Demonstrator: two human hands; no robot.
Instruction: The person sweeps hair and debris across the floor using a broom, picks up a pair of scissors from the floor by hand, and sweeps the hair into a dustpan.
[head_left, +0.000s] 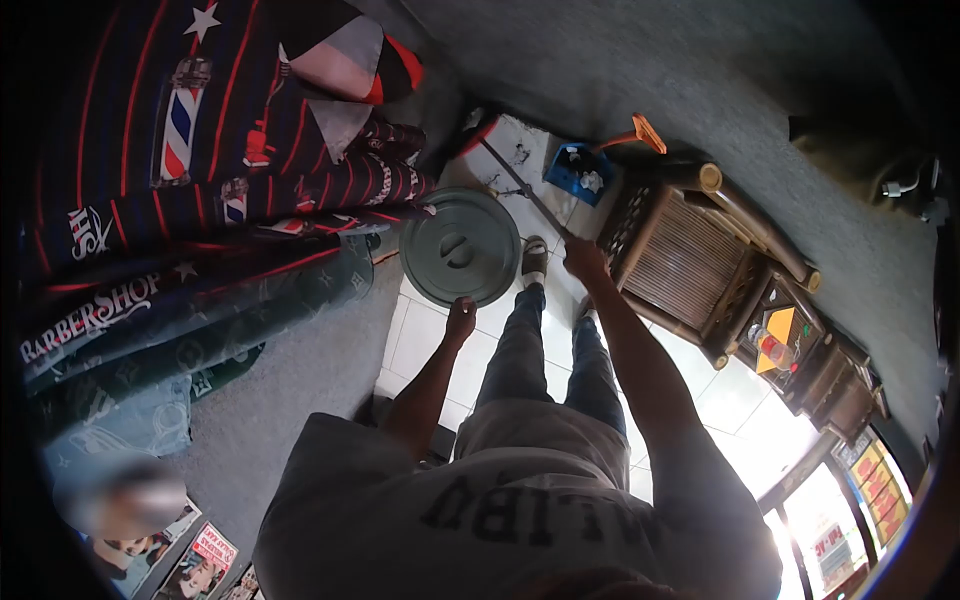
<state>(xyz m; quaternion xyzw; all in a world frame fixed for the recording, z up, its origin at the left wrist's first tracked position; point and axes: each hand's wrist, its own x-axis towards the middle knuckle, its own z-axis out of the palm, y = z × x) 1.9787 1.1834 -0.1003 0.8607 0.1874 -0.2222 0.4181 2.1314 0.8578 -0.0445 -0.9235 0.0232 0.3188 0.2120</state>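
My right hand [586,259] is closed around the long dark handle of a broom [527,190]. The handle slants away to a red head [476,136] on the tiles in the corner. My left hand [461,318] is curled at the near rim of a round grey-green lidded bin [455,275]. Whether its fingers grip the rim is hidden. Beyond my right hand, a blue dustpan [566,176] with an orange-topped handle [649,133] lies by the wall, with pale crumpled bits in it. Dark debris [521,153] lies on the tiles between the broom head and dustpan.
To the right is a bamboo chair [685,262], then a small stand [790,325] with a bottle on it. Striped barber capes [130,120] hang at the left. A grey wall [640,60] closes off the far side, and a bright glazed doorway [830,520] is at lower right.
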